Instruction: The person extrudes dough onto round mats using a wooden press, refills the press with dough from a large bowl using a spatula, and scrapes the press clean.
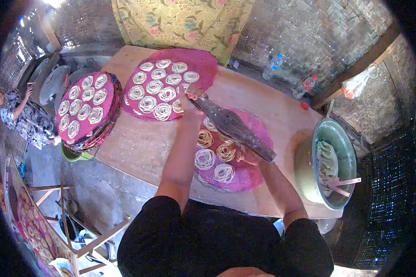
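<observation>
Grips one end of the dark wooden tool (pixel 231 124) in the left hand (pixel 194 99), fingers wrapped closely round. Tucks the right hand (pixel 248 155) under the other end, fingers bent, just beside a yellowish strand coil (pixel 225 151); impossible to tell how tightly closed, or whether gripping the tool. Could flatten the coil by letting the tool's end dip. Could snag loose strands on the right fingertips through a slight sideways brush. Could ruck the round pink cloth (pixel 256 129) beneath the right hand, coils and all, by catching its edge with a forearm. Looks carved from worn wood, this tool: bulging mid-length, tapering towards the left hand. Loops thinly into loose rosettes, both on this cloth and on the far pink cloth (pixel 208 64) beyond the left hand. Sits pale and lumpy, well right of the right hand: a doughy mass (pixel 327 159) inside a deep, smooth basin (pixel 306 177).
</observation>
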Motion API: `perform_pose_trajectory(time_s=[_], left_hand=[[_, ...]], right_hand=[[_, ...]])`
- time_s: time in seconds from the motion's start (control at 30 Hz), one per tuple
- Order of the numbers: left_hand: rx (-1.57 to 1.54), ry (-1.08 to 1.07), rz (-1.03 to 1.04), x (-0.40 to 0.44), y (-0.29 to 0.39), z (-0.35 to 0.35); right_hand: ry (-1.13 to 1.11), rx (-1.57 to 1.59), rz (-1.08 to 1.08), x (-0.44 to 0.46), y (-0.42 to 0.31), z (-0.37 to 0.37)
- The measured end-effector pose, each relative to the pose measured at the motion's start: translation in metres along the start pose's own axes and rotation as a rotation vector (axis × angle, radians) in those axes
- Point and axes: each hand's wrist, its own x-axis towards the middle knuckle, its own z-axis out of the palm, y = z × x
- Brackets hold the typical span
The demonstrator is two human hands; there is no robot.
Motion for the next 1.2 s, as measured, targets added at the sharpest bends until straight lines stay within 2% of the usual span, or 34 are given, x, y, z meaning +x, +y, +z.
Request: perform_pose_trajectory(time_s=[0.07, 0.17, 0.27, 0.33, 0.37, 0.4, 0.47, 0.5, 0.57, 0.6, 0.63, 0.67, 0.73, 0.83, 0.87, 0.9, 0.97, 1.0, 1.03, 1.07, 1.2], left_hand=[[-0.007, -0.013, 0.011, 0.000, 0.002, -0.003], [-0.034, -0.037, 0.016, -0.003, 0.005, -0.010], [-0.044, -0.049, 0.032, -0.007, 0.007, -0.012], [-0.032, -0.050, 0.056, -0.009, 0.009, -0.009], [-0.027, -0.083, 0.068, -0.008, 0.011, -0.007], [-0.023, -0.118, 0.081, -0.007, 0.011, -0.003], [-0.021, -0.098, 0.078, -0.006, 0.009, 0.015], [-0.020, -0.079, 0.075, -0.005, 0.007, 0.025], [-0.025, -0.121, 0.028, -0.001, 0.004, 0.044], [-0.030, -0.165, -0.018, 0.001, 0.003, 0.053], [-0.030, -0.163, -0.017, 0.003, 0.002, 0.060], [-0.024, -0.190, -0.055, 0.006, 0.001, 0.068], [-0.021, -0.216, -0.096, 0.008, -0.002, 0.081], [0.024, -0.225, -0.169, 0.013, -0.004, 0.098], [0.155, -0.214, -0.168, 0.016, -0.009, 0.101], [0.285, -0.201, -0.167, 0.019, -0.013, 0.102], [0.382, -0.144, -0.190, 0.031, -0.019, 0.089], [0.387, 0.041, -0.131, 0.036, -0.030, 0.082], [0.389, 0.225, -0.072, 0.041, -0.037, 0.072], [0.415, 0.269, -0.044, 0.044, -0.038, 0.049], [0.315, 0.354, 0.013, 0.041, -0.042, -0.036]], right_hand=[[-0.039, 0.047, -0.009, 0.009, 0.009, -0.005], [-0.083, -0.036, -0.058, 0.014, 0.019, -0.014], [-0.071, -0.183, 0.005, 0.015, 0.030, -0.031], [0.068, -0.390, 0.092, 0.013, 0.031, -0.021], [0.069, -0.389, 0.093, 0.013, 0.032, -0.016], [0.108, -0.928, 0.009, 0.010, 0.028, 0.011], [0.254, -1.459, -0.079, 0.005, 0.031, 0.048], [0.253, -1.458, -0.078, 0.001, 0.033, 0.058], [0.200, -2.272, -0.037, -0.006, 0.038, 0.069], [0.241, -2.334, -0.229, -0.006, 0.051, 0.050], [0.240, -2.332, -0.228, -0.005, 0.052, 0.044], [0.200, -2.316, -0.434, -0.005, 0.053, 0.038], [0.163, -2.286, -0.636, -0.014, 0.044, 0.033], [0.079, -0.937, -0.185, -0.043, -0.017, 0.042], [0.048, -0.484, -0.041, -0.050, -0.034, 0.051], [0.046, -0.484, -0.040, -0.056, -0.048, 0.065], [0.326, -0.652, 0.150, -0.063, -0.075, 0.089], [0.326, -0.652, 0.149, -0.060, -0.083, 0.080], [0.453, -0.773, 0.204, -0.056, -0.090, 0.067], [0.581, -0.897, 0.259, -0.053, -0.095, 0.058], [0.622, -1.019, 0.366, -0.044, -0.106, 0.060]])
